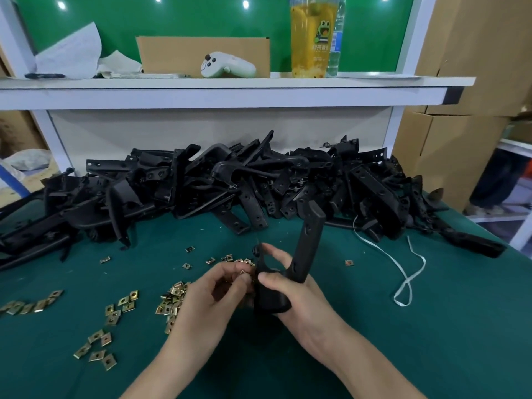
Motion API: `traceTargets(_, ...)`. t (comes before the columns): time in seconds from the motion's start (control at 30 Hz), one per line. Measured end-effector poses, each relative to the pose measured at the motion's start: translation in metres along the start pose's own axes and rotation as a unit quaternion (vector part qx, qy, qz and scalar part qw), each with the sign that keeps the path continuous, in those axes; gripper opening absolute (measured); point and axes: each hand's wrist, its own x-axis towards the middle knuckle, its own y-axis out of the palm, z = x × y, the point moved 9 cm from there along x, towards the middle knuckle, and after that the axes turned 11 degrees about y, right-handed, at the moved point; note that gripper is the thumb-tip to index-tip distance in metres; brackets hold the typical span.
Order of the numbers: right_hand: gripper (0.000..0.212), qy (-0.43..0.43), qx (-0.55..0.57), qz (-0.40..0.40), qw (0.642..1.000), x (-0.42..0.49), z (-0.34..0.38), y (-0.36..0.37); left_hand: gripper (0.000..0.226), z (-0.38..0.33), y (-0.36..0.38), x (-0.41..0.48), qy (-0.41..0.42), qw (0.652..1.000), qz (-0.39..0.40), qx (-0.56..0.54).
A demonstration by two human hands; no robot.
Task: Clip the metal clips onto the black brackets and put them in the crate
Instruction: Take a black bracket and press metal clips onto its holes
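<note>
Work is centring at six o'clock over the table (431,326): your left hand (218,286) is pinching a metal clip (242,272) just beside the black bracket (309,240), which your right hand (290,292) is gripping with curled fingers, its long arm tilting toward one o'clock. Loose clips (121,306) are lying at nine o'clock; the bracket pile (230,180) is sprawling at twelve.

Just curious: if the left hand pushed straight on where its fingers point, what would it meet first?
Probably the black bracket gripped by the right hand; the metal clip pinched in the left hand seems almost against it.
</note>
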Motion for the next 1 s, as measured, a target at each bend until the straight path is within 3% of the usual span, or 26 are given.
traceTargets(0.1,0.038,-0.019,0.018,-0.059,0.998,0.001,0.005,-0.015,0.024,-0.001,-0.008,0.001,0.023,0.997,-0.012,0.079)
traceTargets(0.2,0.042,-0.032,0.037,-0.062,0.997,0.0,0.01,-0.022,0.031,-0.001,-0.015,0.003,0.034,0.993,-0.024,0.108)
traceTargets(0.37,0.047,-0.017,0.117,-0.009,0.993,0.0,0.011,-0.015,0.023,0.001,-0.019,0.002,-0.003,0.998,-0.059,0.018)
traceTargets(0.5,0.057,-0.007,0.193,0.007,0.981,-0.001,0.014,-0.015,0.019,-0.005,-0.02,0.001,0.016,0.998,-0.056,0.031)
traceTargets(0.73,0.05,0.007,0.227,-0.003,0.974,-0.001,0.013,-0.019,0.02,-0.002,-0.018,0.001,0.013,0.998,-0.051,0.035)
traceTargets(0.83,0.05,0.01,0.23,0.001,0.973,-0.001,0.012,-0.018,0.024,0.004,-0.017,0.002,-0.002,0.999,-0.05,-0.023)
traceTargets(0.9,0.051,0.009,0.232,0.004,0.973,-0.002,0.012,-0.018,0.028,0.012,-0.012,0.002,-0.036,0.99,-0.059,-0.121)
traceTargets(1.0,0.052,0.007,0.232,0.006,0.973,-0.002,0.013,-0.017,0.03,0.025,-0.005,0.0,-0.116,0.948,-0.084,-0.285)
